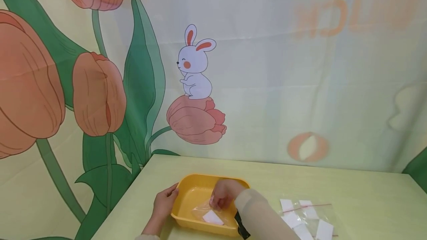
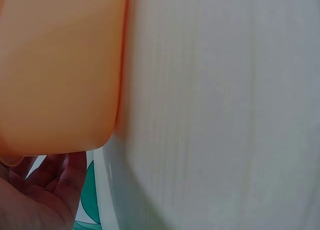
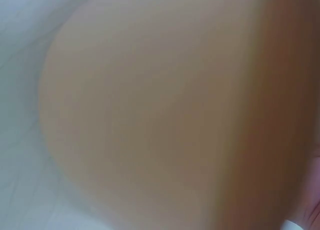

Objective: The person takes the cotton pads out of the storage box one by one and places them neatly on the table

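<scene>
A yellow plastic basin (image 1: 190, 195) stands on the table. My left hand (image 1: 162, 203) holds its left end, thumb at the rim and fingers against the outer wall. In the left wrist view that hand (image 2: 42, 190) sits beneath the basin's end (image 2: 60, 75). My right hand (image 1: 226, 192) reaches inside, fingers curled, and pinches a small clear plastic bag (image 1: 200, 207) near the basin floor. A white card (image 1: 212, 217) lies at the bag's lower end. In the right wrist view, the basin's blurred wall (image 3: 140, 110) hides most of the hand.
Right of the basin, a clear zip bag (image 1: 318, 214) with a red seal line lies on the pale table (image 1: 267, 175), with several white cards (image 1: 324, 229) on or in it. Behind the table hangs a printed cloth (image 1: 260, 84) with tulips and a rabbit.
</scene>
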Motion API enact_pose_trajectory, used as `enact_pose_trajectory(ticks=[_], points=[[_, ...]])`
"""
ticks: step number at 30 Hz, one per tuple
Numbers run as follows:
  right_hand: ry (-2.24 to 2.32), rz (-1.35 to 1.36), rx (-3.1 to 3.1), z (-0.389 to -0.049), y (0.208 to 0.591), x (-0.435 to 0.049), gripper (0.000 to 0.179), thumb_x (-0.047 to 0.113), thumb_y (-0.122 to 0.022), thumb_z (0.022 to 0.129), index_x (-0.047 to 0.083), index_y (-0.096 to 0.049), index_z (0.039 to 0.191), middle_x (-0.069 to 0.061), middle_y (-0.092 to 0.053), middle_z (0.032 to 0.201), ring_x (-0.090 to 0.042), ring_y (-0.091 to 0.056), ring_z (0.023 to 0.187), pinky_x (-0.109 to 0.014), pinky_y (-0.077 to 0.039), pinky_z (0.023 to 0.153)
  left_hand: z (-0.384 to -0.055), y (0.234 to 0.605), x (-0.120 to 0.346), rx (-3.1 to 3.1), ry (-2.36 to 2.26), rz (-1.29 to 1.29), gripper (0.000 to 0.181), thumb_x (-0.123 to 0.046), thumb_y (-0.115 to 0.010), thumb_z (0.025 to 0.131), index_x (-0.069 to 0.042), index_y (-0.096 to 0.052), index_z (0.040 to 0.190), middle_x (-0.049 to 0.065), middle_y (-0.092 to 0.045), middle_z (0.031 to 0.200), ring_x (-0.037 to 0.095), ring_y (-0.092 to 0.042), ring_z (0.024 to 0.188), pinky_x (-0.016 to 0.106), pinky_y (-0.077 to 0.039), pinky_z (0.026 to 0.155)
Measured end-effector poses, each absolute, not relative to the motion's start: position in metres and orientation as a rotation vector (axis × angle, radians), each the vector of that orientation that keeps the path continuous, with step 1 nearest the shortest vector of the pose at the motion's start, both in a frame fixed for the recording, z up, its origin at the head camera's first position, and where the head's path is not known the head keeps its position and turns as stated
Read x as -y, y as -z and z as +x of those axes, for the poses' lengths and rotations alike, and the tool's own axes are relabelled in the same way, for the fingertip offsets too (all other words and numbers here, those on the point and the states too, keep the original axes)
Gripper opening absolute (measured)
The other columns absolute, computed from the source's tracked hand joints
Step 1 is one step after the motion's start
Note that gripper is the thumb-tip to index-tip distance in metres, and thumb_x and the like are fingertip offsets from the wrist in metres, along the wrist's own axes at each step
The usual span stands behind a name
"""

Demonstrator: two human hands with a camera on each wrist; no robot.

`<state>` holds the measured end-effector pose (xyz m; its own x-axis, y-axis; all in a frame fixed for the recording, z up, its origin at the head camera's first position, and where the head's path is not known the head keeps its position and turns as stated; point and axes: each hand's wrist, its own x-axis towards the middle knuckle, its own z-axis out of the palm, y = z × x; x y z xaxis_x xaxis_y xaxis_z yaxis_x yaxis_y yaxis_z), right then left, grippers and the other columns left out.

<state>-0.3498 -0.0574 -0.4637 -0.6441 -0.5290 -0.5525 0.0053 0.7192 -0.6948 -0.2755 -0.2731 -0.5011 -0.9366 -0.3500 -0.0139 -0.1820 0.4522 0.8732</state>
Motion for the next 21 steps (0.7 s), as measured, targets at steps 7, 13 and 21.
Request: enact_pose_trajectory(ticks=[7, 13, 21], points=[[0.849, -0.398, -2.127, -0.352, 0.463, 0.057, 0.016, 0.007, -0.061, 0.1, 0.002, -0.07, 0.087, -0.002, -0.063, 0.07, -0.013, -0.058, 0.067, -0.029, -0.06, 0.075, -0.276, 0.502, 0.273, 2.524, 1.498, 0.482, 0.04, -0.018, -0.05, 0.107, 0.001, -0.058, 0.14, 0.025, -0.056, 0.147, 0.045, -0.05, 0.141, 0.053, -0.05, 0.111], [0.912, -0.357, -2.203, -0.353, 0.46, 0.056, 0.008, 0.004, -0.065, 0.097, 0.002, -0.073, 0.096, -0.007, -0.065, 0.078, -0.019, -0.062, 0.069, -0.041, -0.065, 0.086, -0.276, 0.502, 0.272, 2.517, 1.505, 0.481, 0.04, -0.017, -0.05, 0.106, 0.002, -0.058, 0.14, 0.026, -0.055, 0.147, 0.045, -0.05, 0.141, 0.053, -0.05, 0.111], [0.99, -0.378, -2.226, -0.352, 0.455, 0.046, 0.007, 0.004, -0.066, 0.096, 0.002, -0.073, 0.098, -0.007, -0.063, 0.083, -0.018, -0.062, 0.067, -0.038, -0.066, 0.079, -0.277, 0.502, 0.273, 2.512, 1.486, 0.474, 0.039, -0.016, -0.051, 0.105, 0.002, -0.06, 0.138, 0.027, -0.057, 0.145, 0.044, -0.052, 0.139, 0.052, -0.052, 0.109]])
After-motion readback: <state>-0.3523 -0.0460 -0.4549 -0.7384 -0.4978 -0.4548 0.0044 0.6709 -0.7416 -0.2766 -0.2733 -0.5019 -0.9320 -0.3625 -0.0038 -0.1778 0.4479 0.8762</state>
